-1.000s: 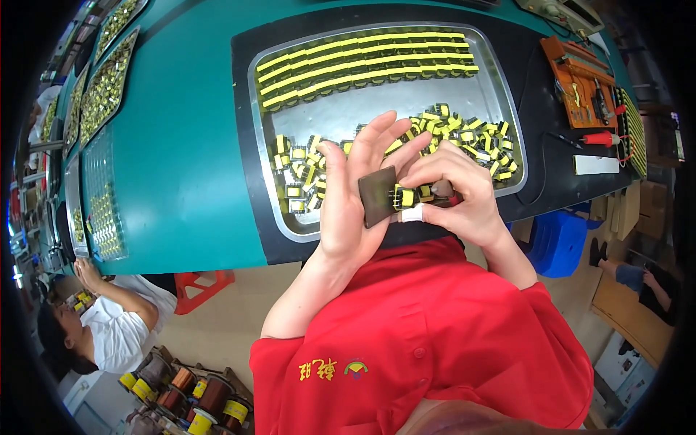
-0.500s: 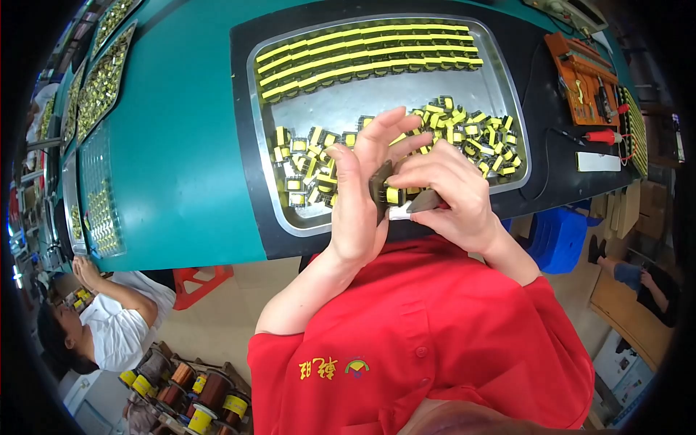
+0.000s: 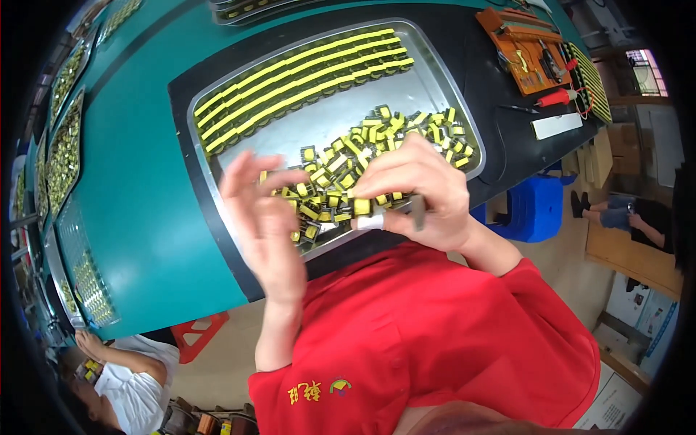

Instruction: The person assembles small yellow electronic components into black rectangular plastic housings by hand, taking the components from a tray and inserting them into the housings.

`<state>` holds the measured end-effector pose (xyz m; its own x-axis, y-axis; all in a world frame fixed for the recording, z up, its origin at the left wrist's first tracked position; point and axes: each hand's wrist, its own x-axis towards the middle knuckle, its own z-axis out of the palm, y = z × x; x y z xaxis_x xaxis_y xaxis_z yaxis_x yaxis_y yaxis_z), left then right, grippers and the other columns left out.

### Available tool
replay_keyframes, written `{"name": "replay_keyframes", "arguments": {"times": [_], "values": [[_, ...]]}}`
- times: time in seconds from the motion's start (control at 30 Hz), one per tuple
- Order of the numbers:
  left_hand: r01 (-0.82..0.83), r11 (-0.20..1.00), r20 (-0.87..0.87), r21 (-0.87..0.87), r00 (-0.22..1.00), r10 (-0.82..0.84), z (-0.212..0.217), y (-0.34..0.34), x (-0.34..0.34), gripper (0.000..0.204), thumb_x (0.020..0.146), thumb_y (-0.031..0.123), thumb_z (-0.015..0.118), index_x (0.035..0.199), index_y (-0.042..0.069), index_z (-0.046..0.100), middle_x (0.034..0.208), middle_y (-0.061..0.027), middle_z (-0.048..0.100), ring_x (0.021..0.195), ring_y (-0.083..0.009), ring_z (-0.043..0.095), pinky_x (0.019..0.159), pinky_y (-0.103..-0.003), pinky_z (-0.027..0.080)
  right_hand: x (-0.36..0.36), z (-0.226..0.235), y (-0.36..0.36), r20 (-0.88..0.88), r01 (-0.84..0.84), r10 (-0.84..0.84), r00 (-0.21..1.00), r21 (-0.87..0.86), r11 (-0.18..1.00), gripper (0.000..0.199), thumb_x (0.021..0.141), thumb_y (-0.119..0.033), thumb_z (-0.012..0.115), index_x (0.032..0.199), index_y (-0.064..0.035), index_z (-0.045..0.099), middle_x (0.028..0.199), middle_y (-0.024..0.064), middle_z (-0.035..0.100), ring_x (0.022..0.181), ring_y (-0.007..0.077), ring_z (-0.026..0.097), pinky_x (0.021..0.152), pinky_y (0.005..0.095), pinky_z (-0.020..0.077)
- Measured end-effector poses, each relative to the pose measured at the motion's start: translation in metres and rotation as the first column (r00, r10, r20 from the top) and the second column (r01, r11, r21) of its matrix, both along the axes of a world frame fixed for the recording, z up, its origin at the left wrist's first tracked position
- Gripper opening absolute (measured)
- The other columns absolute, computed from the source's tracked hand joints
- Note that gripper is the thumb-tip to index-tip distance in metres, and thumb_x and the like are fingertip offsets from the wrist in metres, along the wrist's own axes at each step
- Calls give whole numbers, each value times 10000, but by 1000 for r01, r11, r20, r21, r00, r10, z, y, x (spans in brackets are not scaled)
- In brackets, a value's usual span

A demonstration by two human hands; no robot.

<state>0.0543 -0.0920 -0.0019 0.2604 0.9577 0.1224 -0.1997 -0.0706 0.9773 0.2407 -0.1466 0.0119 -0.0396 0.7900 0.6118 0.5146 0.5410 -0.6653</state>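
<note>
My right hand [image 3: 424, 190] pinches a small transformer [image 3: 362, 206] with yellow tape round its middle, above the near edge of a metal tray [image 3: 473, 138]. A white wrap [image 3: 370, 222] covers part of the thumb. Against that hand is a dark grey strip [image 3: 418, 212] whose kind I cannot make out. To the left, my left hand [image 3: 270, 225] is lifted over the tray's near left side, fingers spread and blurred, holding nothing visible. Loose yellow-taped transformers [image 3: 337, 163] lie heaped in the tray's near half; neat rows of them [image 3: 304, 72] fill the far side.
A black mat [image 3: 190, 119] under the tray lies on the green table [image 3: 138, 188]. At the right are an orange tool box [image 3: 523, 61], a red-handled tool [image 3: 557, 98] and a white strip [image 3: 557, 126]. A blue stool [image 3: 535, 206] stands beyond; a co-worker [image 3: 138, 384] sits lower left.
My left hand has drawn away leftward from the transformer, which stays in my right hand. The view has turned, so the tray sits further left and tilted.
</note>
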Motion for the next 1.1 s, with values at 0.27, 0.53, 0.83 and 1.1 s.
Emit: {"name": "replay_keyframes", "arguments": {"times": [0.27, 0.53, 0.83, 1.1], "values": [[241, 950, 306, -198, 936, -174, -8, -6, -9, 589, 928, 80, 596, 1427, 55, 284, 1011, -33, 525, 914, -91, 529, 811, -230, 442, -19, 11, 25, 115, -58, 80, 990, -185, 981, 375, 663, 53, 696, 1023, -34, 634, 897, 71, 655, 680, 165, 531, 597, 274, 410], [222, 943, 356, -247, 926, -125, -14, 4, -44, 528, 937, 104, 603, 1396, 65, 346, 1031, -30, 535, 926, -99, 559, 829, -249, 446, -49, 22, 54, -16, -173, 200, 980, -573, 801, 252, 771, -13, 698, 1010, -7, 621, 740, 2, 560, 585, 63, 410, 535, 226, 340], [-322, 946, 8, -37, 946, 323, -42, 38, -101, 393, 1042, 267, 372, 1355, 31, 404, 1145, -85, 537, 809, -64, 518, 578, -169, 341, -89, -21, 146, 504, -11, 251, 827, -432, 902, 249, 747, -89, 650, 973, 0, 592, 746, 159, 622, 736, 322, 635, 666, 411, 495], [-214, 967, 54, -139, 973, 223, -54, 29, -104, 379, 1005, 204, 473, 1343, 40, 417, 1086, -63, 550, 873, -96, 534, 818, -250, 423, -105, -34, 144, 609, 16, 175, 774, -294, 956, 250, 734, -87, 672, 961, -21, 591, 752, 136, 623, 752, 330, 623, 674, 427, 487]]}}
